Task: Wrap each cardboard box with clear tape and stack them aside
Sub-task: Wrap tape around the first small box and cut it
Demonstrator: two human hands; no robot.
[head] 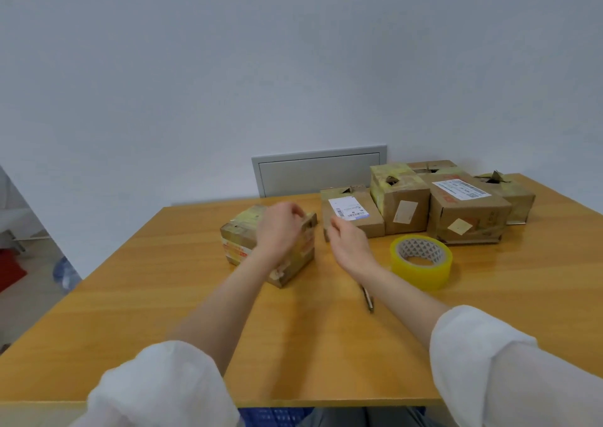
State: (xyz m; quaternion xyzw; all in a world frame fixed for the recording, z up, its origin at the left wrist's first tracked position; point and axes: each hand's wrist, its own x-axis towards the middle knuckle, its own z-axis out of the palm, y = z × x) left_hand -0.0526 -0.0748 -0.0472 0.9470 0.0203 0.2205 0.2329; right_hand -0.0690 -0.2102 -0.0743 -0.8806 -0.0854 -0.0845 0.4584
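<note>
Glossy wood-grain table (163, 296); worn cardboard boxes (466, 211); shiny plastic tape (421, 262).

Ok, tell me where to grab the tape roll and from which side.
Probably its near wall, from above: the tape roll lies flat on the table, hole up, so the wall can be pinched between core and outer face. The right hand is nearest; boxes crowd the far side, and the left hand holds the taped box.

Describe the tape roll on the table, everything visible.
The tape roll is a wide ring of yellowish clear tape on a pale cardboard core printed with dark triangles. It lies flat, hole upward, on the wooden table, beside the right forearm, nearer than the boxes. No hand holds it.
</note>
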